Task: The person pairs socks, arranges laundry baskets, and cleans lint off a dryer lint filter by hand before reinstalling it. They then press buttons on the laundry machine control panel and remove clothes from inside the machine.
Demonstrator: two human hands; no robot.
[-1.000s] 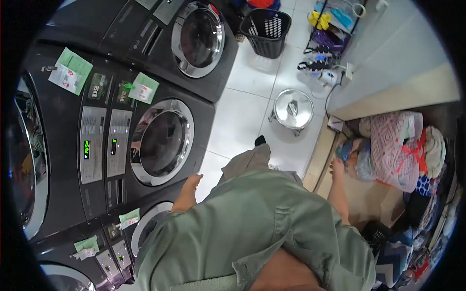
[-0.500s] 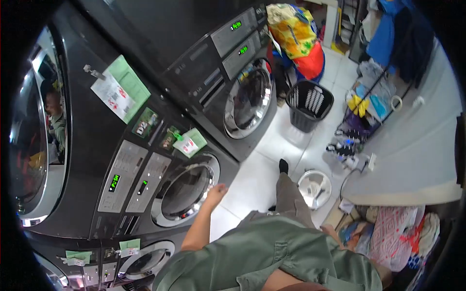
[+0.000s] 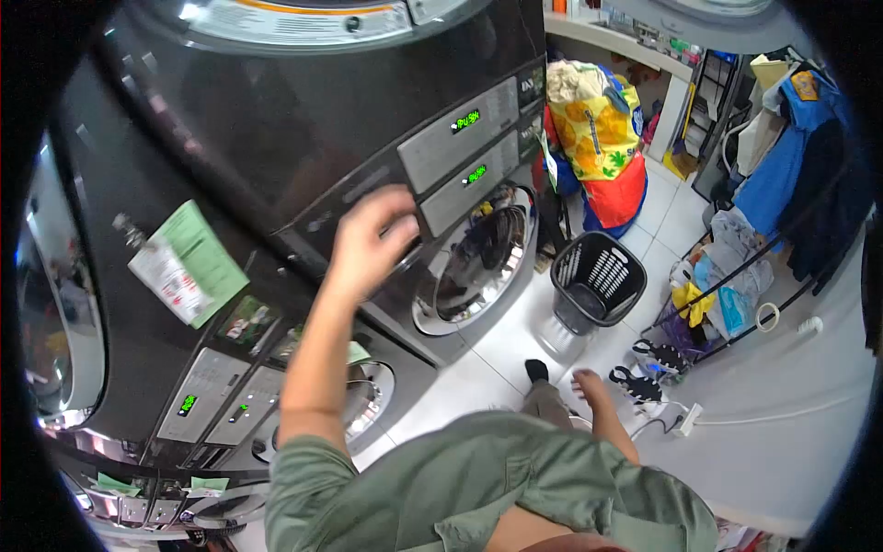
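Observation:
My left hand [image 3: 370, 241] is raised in front of the dark stacked laundry machine, beside its grey control panel [image 3: 469, 179]. Its fingers are loosely curled and somewhat blurred, with a gap to the thumb and nothing visible between them. I cannot tell whether it touches the machine. Just right of it is the round glass door [image 3: 480, 267] of the lower unit. My right hand [image 3: 587, 386] hangs low over the white floor, fingers a little apart and holding nothing. Near it are black-and-white shoes [image 3: 636, 386] and a black plastic basket [image 3: 618, 302].
A full, bright yellow-and-red bag [image 3: 598, 138] stands behind the basket. Clothes [image 3: 782, 166] hang at the right above plastic bags [image 3: 736, 239]. A power strip [image 3: 687, 420] with cables lies near the white cover. Green slips [image 3: 198, 262] hang on the left machine.
My left hand has risen from beside the lower left machine door to the front of the farther machine. My right hand has come forward, and the view has shifted toward the far end.

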